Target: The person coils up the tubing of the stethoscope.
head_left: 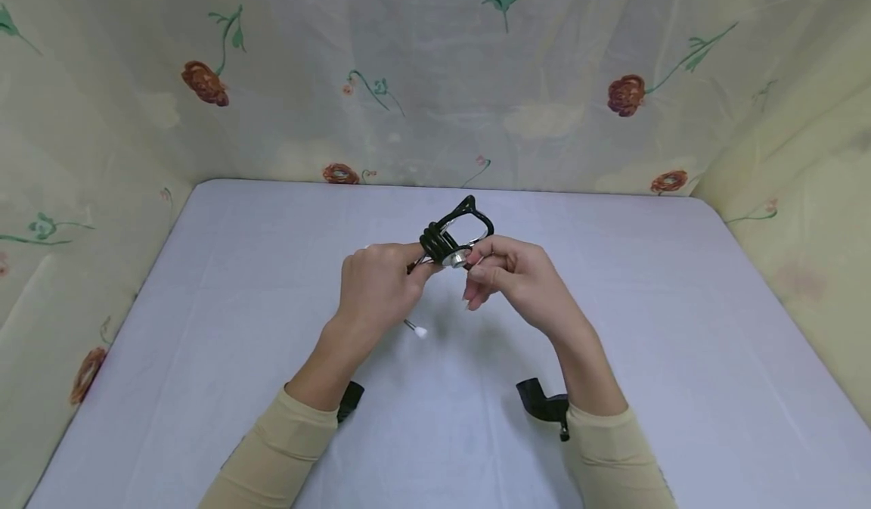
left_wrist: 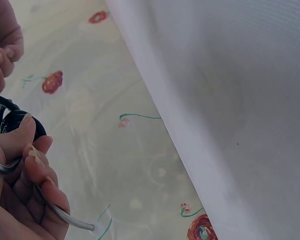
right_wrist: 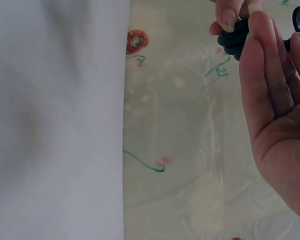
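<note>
A stethoscope (head_left: 439,244) with its black tubing wound into a tight coil is held up over the table between both hands. My left hand (head_left: 381,278) grips it at the coil and the metal ear tubes. One ear tube (left_wrist: 72,219) runs out below the left fingers and ends in a white ear tip (head_left: 420,332). With thumb and index finger, my right hand (head_left: 527,278) pinches the stethoscope beside the silver chest piece (head_left: 457,259). A loop of tubing (head_left: 491,224) stands out past the coil, away from me. The left palm hides part of the ear tubes.
Under the hands lies a table with a white cloth (head_left: 435,433). Flower-printed curtains (head_left: 435,55) hang behind it and at both sides. Black wrist-worn fittings (head_left: 542,401) show beneath both forearms.
</note>
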### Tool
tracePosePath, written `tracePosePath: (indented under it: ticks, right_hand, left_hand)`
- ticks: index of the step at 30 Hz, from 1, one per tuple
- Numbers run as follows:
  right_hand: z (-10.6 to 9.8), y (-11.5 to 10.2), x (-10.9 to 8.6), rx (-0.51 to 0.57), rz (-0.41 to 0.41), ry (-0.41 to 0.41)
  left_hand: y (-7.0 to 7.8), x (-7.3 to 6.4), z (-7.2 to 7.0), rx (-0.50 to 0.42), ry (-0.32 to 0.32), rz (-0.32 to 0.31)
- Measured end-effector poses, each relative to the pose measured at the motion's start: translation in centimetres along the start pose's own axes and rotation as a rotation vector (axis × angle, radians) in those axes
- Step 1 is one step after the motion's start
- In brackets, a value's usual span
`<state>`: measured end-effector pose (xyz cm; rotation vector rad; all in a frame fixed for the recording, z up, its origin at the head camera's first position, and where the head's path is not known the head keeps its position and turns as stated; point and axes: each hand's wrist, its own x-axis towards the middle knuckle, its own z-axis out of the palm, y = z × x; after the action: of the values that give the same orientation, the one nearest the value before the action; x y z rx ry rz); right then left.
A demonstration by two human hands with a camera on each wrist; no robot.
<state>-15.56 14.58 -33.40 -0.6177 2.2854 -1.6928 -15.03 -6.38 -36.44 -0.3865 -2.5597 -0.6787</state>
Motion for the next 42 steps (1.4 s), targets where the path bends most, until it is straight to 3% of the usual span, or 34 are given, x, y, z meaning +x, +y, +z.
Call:
tracePosePath:
  ticks: [8,21,36,42]
  right_hand:
    - [0.44,0.53,0.39,-0.01,-0.004,0.083]
    - [0.84,0.84,0.77,0.094,-0.022,0.114]
    - [0.9,0.61,0.9,0.15,0.061,0.213]
    - [0.77,0.62,0.91,0.163,0.096,0.238]
  left_hand:
    - [0.02,0.08,-0.01,0.045,0.047,0.005]
    - [0.04,0.0,0.08,0.06,0.095,0.023]
    - [0.21,-0.17,0.33,0.078,0.108,0.037]
    - [0.29,-0.24,0.52,0.106,0.123,0.07]
